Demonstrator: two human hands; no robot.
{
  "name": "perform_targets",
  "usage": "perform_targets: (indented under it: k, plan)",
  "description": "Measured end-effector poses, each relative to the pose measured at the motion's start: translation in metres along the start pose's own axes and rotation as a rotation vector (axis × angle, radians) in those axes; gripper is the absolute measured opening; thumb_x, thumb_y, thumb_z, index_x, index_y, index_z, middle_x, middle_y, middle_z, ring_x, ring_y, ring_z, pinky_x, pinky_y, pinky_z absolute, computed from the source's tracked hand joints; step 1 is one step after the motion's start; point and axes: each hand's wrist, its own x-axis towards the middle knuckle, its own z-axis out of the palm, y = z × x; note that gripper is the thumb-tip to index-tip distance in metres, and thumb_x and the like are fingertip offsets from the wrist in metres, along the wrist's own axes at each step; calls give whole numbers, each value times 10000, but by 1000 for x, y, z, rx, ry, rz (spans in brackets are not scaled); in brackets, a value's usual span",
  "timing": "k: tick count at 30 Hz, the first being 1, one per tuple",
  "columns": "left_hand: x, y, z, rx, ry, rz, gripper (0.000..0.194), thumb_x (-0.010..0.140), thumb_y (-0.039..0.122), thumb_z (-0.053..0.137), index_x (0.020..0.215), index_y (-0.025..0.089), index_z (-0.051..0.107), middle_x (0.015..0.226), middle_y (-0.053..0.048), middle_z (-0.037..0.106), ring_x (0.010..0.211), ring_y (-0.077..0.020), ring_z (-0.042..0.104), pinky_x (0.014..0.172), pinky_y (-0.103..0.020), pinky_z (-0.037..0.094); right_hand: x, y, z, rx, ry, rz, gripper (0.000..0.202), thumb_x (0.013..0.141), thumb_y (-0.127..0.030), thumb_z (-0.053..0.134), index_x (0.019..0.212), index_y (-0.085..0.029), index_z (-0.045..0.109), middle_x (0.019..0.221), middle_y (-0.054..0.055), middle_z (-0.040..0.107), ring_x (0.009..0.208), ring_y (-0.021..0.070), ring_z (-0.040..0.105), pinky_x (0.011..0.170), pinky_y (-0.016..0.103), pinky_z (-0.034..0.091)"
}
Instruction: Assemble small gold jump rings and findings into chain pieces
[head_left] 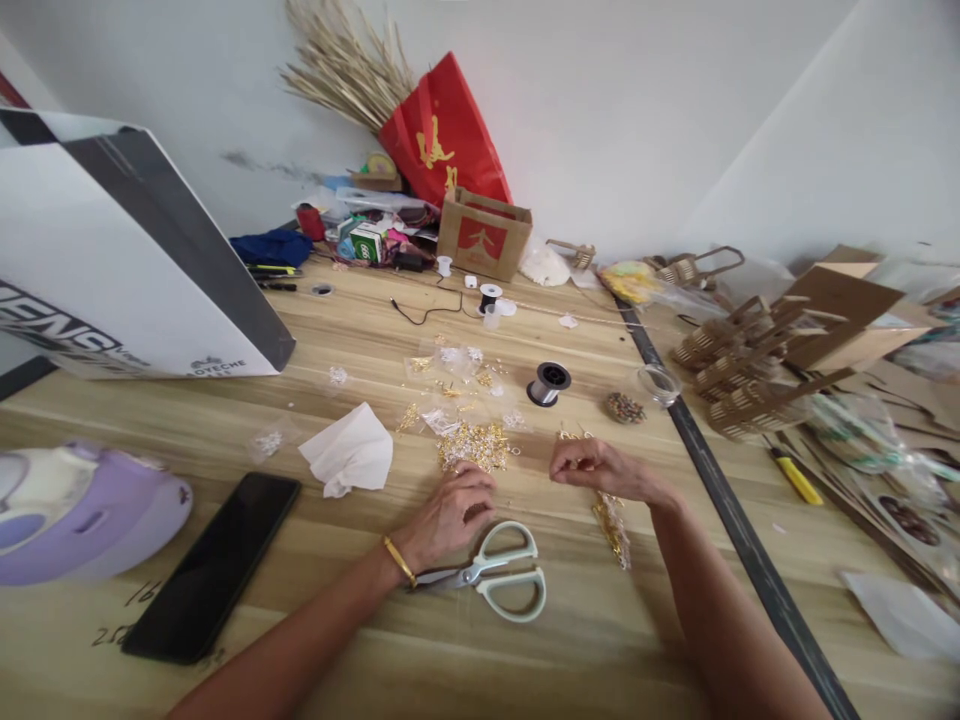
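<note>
At the near edge of a loose pile of small gold and clear jewelry findings (474,446), my left hand (454,508) has its fingers curled down and closed; anything between the fingertips is too small to name. To the right of the pile, my right hand (589,466) is closed in a pinch, its fingertips hiding whatever they grip. Small gold pieces (576,435) lie just beyond it. Partly beneath the right wrist is a clump of gold and clear pieces (613,532). Scissors with pale green handles (538,592) lie near my left wrist, blades toward the left.
A wire spool (549,384), beads (625,407) and a clear round container (658,384) sit beyond my hands. Leftward lie a white tissue (351,452), a black phone (214,570) and a purple device (97,515). Small woven baskets (739,370) and a yellow-handled cutter (796,475) occupy the right.
</note>
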Motion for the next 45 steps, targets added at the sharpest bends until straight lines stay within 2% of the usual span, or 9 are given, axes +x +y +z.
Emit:
perform_targets:
  k: [4, 11, 14, 20, 25, 30, 33, 36, 45]
  plan:
    - [0, 3, -1, -23, -13, -14, 145, 818, 178, 563, 734, 173, 681, 1041, -78, 656, 1055, -211, 487, 928, -366, 402, 0, -2, 2, 184, -53, 39, 292, 815, -419, 597, 844, -134, 653, 663, 18, 610, 591, 108, 549, 539, 223, 436]
    - [1, 9, -1, -60, -34, -21, 133, 811, 177, 578, 728, 168, 681, 909, -70, 687, 1035, -209, 491, 928, -354, 396, 6, -7, 9, 363, -61, 35, 298, 801, -419, 618, 817, -121, 632, 639, 13, 618, 549, 89, 573, 500, 195, 442]
    - [0, 6, -1, -68, -23, -45, 123, 813, 218, 592, 748, 163, 681, 810, -70, 664, 972, -207, 519, 872, -331, 426, 8, -3, 9, 354, -30, 37, 306, 805, -427, 614, 813, -121, 630, 630, 10, 616, 542, 84, 562, 497, 189, 433]
    - [-1, -2, -1, -93, 29, -77, 67, 777, 174, 620, 741, 137, 662, 812, -87, 649, 893, -203, 546, 826, -322, 444, 4, 13, 8, 241, 63, 100, 348, 799, -467, 598, 792, -120, 617, 633, 15, 615, 540, 95, 559, 490, 194, 418]
    - [-2, -4, -2, -122, 51, -96, 80, 783, 180, 607, 740, 135, 659, 798, -81, 654, 841, -190, 559, 794, -308, 446, -1, 19, 12, 52, 107, 126, 250, 843, -355, 539, 795, -124, 623, 620, 16, 612, 537, 113, 578, 502, 200, 415]
    - [-2, -3, -5, -186, 85, -165, 110, 781, 185, 595, 710, 125, 653, 754, -69, 659, 766, -171, 578, 750, -288, 447, 0, 2, 16, -351, 219, 79, 194, 789, -199, 560, 964, -189, 643, 1006, 51, 632, 577, 97, 591, 594, 231, 442]
    - [-2, -2, -8, -250, 124, -221, 122, 777, 204, 596, 710, 121, 657, 734, -63, 664, 745, -167, 589, 721, -274, 446, 7, -13, 24, -354, 265, -12, 231, 791, -167, 553, 1010, -186, 622, 1056, 63, 613, 581, 93, 591, 589, 231, 454]
    - [-3, 0, -11, -297, 147, -275, 137, 771, 224, 600, 704, 123, 663, 714, -57, 666, 731, -166, 596, 702, -264, 444, 17, -30, 40, -293, 324, -100, 186, 816, -163, 536, 978, -177, 625, 950, 57, 640, 585, 98, 579, 572, 224, 451]
    - [-3, -1, -14, -324, 163, -327, 124, 764, 225, 603, 726, 138, 683, 755, -42, 694, 734, -162, 611, 709, -251, 436, 35, -55, 77, -182, 253, -176, 143, 845, -117, 515, 898, -176, 634, 818, 28, 660, 703, 126, 607, 624, 217, 462]
